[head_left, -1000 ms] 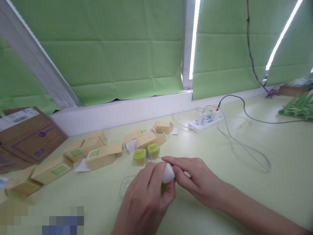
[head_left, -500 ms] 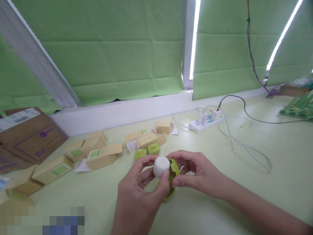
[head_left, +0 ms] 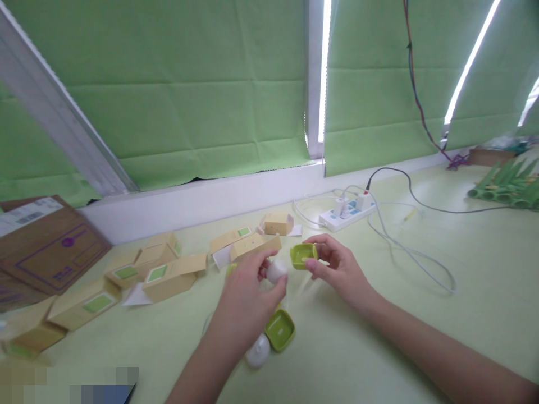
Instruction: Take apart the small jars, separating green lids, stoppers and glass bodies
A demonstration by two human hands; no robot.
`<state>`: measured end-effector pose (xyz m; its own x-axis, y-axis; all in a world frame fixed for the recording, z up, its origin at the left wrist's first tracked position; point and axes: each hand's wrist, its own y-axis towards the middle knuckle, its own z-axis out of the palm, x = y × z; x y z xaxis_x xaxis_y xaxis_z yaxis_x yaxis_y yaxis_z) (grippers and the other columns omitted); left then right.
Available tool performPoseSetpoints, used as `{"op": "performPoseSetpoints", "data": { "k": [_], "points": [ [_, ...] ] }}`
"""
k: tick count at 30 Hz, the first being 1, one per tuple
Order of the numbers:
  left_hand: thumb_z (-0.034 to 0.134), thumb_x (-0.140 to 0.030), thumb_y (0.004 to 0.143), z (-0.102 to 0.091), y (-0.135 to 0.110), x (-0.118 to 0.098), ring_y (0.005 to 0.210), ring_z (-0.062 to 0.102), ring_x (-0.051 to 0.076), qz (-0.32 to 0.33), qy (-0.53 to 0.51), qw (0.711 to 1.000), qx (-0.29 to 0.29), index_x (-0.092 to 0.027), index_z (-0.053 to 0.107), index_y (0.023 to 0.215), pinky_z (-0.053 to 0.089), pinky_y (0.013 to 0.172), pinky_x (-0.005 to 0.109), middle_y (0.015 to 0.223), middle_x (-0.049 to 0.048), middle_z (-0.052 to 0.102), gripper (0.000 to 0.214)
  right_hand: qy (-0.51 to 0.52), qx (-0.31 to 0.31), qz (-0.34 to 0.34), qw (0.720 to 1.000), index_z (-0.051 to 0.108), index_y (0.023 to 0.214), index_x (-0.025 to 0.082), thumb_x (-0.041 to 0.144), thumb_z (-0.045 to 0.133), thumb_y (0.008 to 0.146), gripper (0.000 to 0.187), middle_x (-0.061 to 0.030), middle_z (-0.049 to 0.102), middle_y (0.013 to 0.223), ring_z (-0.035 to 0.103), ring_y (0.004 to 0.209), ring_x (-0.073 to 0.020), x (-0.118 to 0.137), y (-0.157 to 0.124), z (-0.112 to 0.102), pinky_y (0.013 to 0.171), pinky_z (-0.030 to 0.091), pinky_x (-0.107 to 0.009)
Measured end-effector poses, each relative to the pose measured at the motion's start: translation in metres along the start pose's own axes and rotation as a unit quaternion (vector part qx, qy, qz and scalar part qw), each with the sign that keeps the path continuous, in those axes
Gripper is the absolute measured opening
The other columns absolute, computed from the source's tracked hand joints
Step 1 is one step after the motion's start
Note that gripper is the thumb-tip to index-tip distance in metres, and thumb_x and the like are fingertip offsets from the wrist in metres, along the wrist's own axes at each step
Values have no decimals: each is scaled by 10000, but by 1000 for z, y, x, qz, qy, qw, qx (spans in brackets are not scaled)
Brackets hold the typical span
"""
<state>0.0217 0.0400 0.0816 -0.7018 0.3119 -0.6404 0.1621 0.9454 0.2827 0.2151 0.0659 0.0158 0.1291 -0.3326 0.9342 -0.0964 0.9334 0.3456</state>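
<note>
My left hand (head_left: 248,292) pinches a small white rounded piece (head_left: 277,271) between thumb and fingers. To its right, my right hand (head_left: 339,266) grips a small green square dish (head_left: 301,255) by its right edge, its hollow side showing. The two pieces are apart, with a narrow gap between them. Below my left hand, a second green dish (head_left: 281,332) lies hollow side up on the table. Beside it sits another white round piece (head_left: 257,352), partly covered by my left forearm. A green item (head_left: 231,270) shows only slightly behind my left hand.
Several tan cartons (head_left: 172,275) with green labels lie open along the left and back. A large brown cardboard box (head_left: 63,247) leans at the far left. A white power strip (head_left: 347,213) with looping cables lies at the back right, and green tubes (head_left: 507,188) lie at the far right.
My hands have moved apart. The right hand has lifted the green dish up and away from the white piece. The lower green dish and second white piece have come into view.
</note>
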Motion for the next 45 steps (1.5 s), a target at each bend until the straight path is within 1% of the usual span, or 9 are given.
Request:
{"op": "performPoseSetpoints", "data": {
  "k": [3, 8, 16, 19, 24, 27, 32, 37, 45],
  "points": [
    [650, -195, 789, 15, 10, -11, 961, 679, 266, 37, 44, 997, 47, -193, 722, 1044, 515, 877, 412, 1056, 86, 752, 265, 22, -36, -18, 999, 609, 1064, 219, 454, 753, 828, 363, -18, 663, 880, 617, 777, -168, -3, 3, -4, 579, 531, -241],
    [634, -206, 795, 35, 12, -14, 862, 691, 283, 76, 107, 988, 87, -204, 708, 859, 512, 779, 387, 872, 73, 753, 98, 48, -46, -28, 997, 632, 1010, 207, 446, 756, 830, 324, -10, 651, 862, 615, 748, -153, -7, 4, -4, 590, 551, -241],
    [656, -184, 785, 31, 3, -4, 952, 682, 358, 88, 138, 982, 97, -169, 699, 905, 511, 849, 487, 930, 127, 747, 128, 95, 6, 2, 996, 683, 1032, 204, 420, 752, 848, 292, -11, 678, 844, 661, 770, -158, -9, 1, 3, 648, 603, -273],
    [686, -218, 808, 21, 0, -2, 1009, 690, 321, 82, 106, 987, 88, -190, 679, 1002, 531, 878, 455, 1029, 101, 751, 196, 113, 40, 4, 993, 688, 1108, 220, 371, 779, 837, 323, -27, 713, 942, 681, 824, -162, -7, -2, 5, 719, 603, -293],
    [754, -249, 797, 0, -13, 1, 1209, 624, 278, 77, 45, 994, 60, -245, 434, 1413, 494, 1020, 474, 1350, 105, 644, 694, 150, 114, -3, 982, 683, 1208, 220, 299, 843, 783, 461, -83, 725, 1129, 680, 1003, -205, 0, -9, 11, 857, 564, -325],
    [739, -231, 820, -8, -24, 2, 1180, 639, 258, 136, -6, 991, 22, -287, 475, 1356, 520, 999, 463, 1322, 76, 653, 600, 179, 147, -5, 973, 677, 1228, 219, 311, 868, 755, 518, -96, 719, 1159, 679, 1041, -225, 5, -13, 18, 907, 546, -356],
    [672, -166, 873, -6, -40, 4, 1114, 655, 203, 228, 23, 970, -75, -312, 544, 1226, 545, 960, 361, 1193, 22, 691, 403, 209, 166, -5, 964, 672, 1218, 278, 347, 901, 705, 567, -44, 744, 1112, 703, 1007, -190, 10, -18, 26, 866, 561, -298],
    [666, -163, 866, -4, -54, 12, 1096, 663, 195, 206, 19, 972, -111, -294, 551, 1173, 547, 975, 349, 1198, 30, 678, 353, 173, 180, 23, 968, 719, 1154, 259, 312, 925, 660, 538, -33, 772, 993, 731, 922, -194, 9, -19, 28, 832, 584, -309],
    [656, -198, 871, -4, -65, 18, 1114, 678, 202, 180, 5, 979, -99, -297, 518, 1243, 574, 955, 340, 1200, 32, 689, 410, 80, 172, 42, 981, 815, 908, 179, 302, 886, 713, 241, -40, 759, 805, 681, 761, -175, 9, -25, 29, 744, 558, -282]
  ]
}}
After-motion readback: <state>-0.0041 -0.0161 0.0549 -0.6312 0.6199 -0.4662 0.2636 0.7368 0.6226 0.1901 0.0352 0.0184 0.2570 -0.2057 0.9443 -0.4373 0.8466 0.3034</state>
